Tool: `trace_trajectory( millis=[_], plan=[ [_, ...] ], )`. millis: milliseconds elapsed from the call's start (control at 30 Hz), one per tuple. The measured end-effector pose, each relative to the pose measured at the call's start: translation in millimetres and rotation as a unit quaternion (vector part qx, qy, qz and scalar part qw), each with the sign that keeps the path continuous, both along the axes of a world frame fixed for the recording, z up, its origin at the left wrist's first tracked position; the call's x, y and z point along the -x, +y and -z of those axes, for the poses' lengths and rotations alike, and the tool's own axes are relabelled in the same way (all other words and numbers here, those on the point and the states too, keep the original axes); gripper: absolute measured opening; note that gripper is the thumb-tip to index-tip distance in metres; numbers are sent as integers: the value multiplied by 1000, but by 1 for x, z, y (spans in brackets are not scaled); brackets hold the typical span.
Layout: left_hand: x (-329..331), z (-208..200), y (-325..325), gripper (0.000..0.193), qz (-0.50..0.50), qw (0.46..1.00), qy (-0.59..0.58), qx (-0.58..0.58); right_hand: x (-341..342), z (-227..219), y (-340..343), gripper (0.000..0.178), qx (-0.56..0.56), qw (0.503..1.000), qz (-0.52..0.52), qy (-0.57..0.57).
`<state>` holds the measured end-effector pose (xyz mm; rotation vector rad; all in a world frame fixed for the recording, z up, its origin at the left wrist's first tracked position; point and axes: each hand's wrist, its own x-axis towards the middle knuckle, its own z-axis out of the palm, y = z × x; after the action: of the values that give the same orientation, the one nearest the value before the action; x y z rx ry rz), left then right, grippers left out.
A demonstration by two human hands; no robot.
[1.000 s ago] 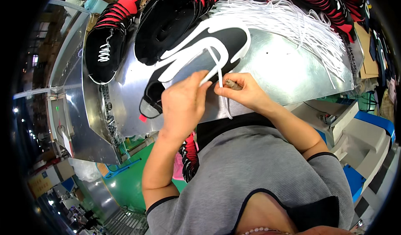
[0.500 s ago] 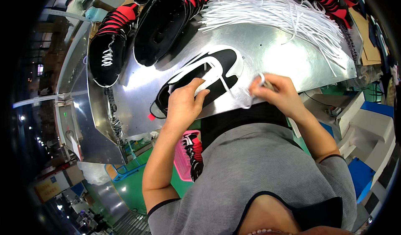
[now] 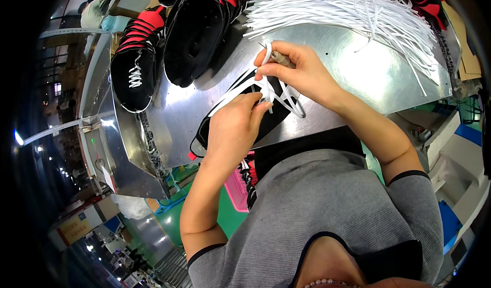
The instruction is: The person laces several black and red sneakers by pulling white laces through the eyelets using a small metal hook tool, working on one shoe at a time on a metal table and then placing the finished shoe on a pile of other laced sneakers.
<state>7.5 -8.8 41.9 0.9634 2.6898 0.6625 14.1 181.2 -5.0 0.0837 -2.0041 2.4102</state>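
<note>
A black and white shoe upper [image 3: 273, 123] with a small red tab lies slantwise on the metal table. My left hand [image 3: 232, 127] is closed on its near edge, thumb and forefinger pinching at the lacing opening. Above the opening, my right hand [image 3: 302, 73] is closed around a small tan-handled tool [image 3: 282, 59] with a thin metal tip. A white shoelace [image 3: 268, 52] runs between the thumb and forefinger of that hand, down toward the left fingertips. Part of the lace loops out over the upper's right side. The fingers hide where the lace enters the upper.
A big bundle of white laces [image 3: 337, 12] lies at the table's back. Stacked black and red uppers [image 3: 197, 37] stand at the back left, beside another stack topped by a laced black upper [image 3: 134, 75]. A pink basket [image 3: 236, 191] with shoe uppers sits below the table edge.
My right hand has moved left and away from me, from beside the upper to over its opening, carrying the lace. My left hand has shifted slightly along the edge, still pinching.
</note>
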Motion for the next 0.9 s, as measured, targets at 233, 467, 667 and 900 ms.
trace_trajectory(
  millis=[233, 467, 667, 900],
  plan=[
    [10, 14, 16, 29, -40, 996, 43, 59, 4, 9, -1, 34, -99, 991, 93, -11],
    [10, 23, 15, 33, -64, 996, 52, 43, -51, 8, 20, 17, -166, 978, -87, -92],
    [10, 23, 15, 34, -66, 996, 52, 32, -52, 9, 9, 19, -211, 971, -82, -83],
    [12, 22, 14, 30, -55, 996, 51, 55, -44, 10, 7, 18, -244, 959, -103, -98]
  ],
)
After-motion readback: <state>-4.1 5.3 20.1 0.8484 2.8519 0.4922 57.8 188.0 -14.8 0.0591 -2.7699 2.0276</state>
